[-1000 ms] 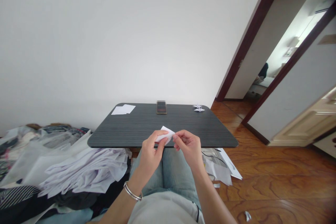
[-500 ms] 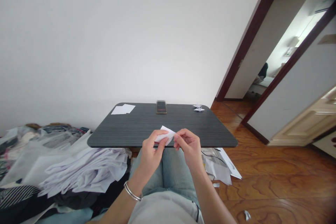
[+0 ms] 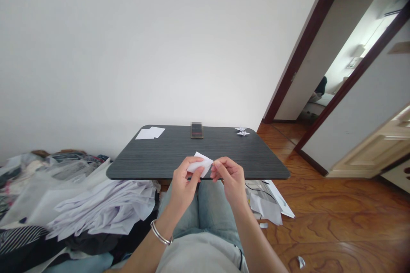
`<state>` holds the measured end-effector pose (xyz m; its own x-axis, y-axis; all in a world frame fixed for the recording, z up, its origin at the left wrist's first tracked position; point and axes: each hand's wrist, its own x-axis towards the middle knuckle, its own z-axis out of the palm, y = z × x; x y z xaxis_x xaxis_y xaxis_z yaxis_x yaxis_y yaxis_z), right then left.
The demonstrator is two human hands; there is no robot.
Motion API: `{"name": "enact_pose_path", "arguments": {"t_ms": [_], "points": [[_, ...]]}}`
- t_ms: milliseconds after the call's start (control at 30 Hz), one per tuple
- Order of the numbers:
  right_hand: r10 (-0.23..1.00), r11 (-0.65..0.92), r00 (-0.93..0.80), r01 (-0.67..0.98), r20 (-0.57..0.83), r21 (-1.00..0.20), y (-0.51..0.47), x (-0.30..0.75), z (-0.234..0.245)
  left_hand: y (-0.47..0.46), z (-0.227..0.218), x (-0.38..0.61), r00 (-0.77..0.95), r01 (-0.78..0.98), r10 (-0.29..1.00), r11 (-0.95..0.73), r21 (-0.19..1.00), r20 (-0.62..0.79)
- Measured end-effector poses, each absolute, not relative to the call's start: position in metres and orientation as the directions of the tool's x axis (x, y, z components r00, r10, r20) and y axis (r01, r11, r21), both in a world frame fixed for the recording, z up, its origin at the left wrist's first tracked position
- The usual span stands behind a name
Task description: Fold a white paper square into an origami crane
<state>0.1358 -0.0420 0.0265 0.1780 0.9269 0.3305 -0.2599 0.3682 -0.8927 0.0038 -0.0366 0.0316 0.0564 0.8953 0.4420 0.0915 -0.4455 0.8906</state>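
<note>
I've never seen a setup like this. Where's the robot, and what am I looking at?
There's no robot here, just a person's two bare hands. The view comes from a camera worn on the head, looking forward and down past the lap. The left hand holds a small folded paper between thumb and fingers; the right hand has its fingertips at the paper's right corner. On the dark table, white sheets lie at the far left, what looks like a phone at the far middle, and two birdlike paper shapes at the far right.
</note>
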Motion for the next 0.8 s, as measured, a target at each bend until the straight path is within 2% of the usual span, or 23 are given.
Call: {"name": "enact_pose_path", "arguments": {"t_ms": [133, 333, 533, 800], "points": [[0.927, 0.364, 0.190, -0.259, 0.322, -0.895, -0.0424, 0.1358, 0.0249, -0.0364, 0.0340, 0.0029, 0.041, 0.064, 0.900, -0.436, 0.898, 0.434], [0.934, 0.349, 0.168, -0.251, 0.315, -0.903, -0.0444, 0.1349, 0.0292, -0.0371, 0.0323, 0.0035, 0.039, 0.158, 0.882, -0.469, 0.869, 0.469], [0.932, 0.348, 0.182, -0.203, 0.314, -0.915, -0.0453, 0.1353, 0.0305, -0.0361, 0.0310, 0.0024, 0.061, 0.265, 0.828, -0.551, 0.791, 0.557], [0.930, 0.342, 0.199, -0.166, 0.308, -0.925, -0.0455, 0.1356, 0.0327, -0.0357, 0.0314, 0.0018, 0.069, 0.291, 0.795, -0.593, 0.750, 0.602]]}}
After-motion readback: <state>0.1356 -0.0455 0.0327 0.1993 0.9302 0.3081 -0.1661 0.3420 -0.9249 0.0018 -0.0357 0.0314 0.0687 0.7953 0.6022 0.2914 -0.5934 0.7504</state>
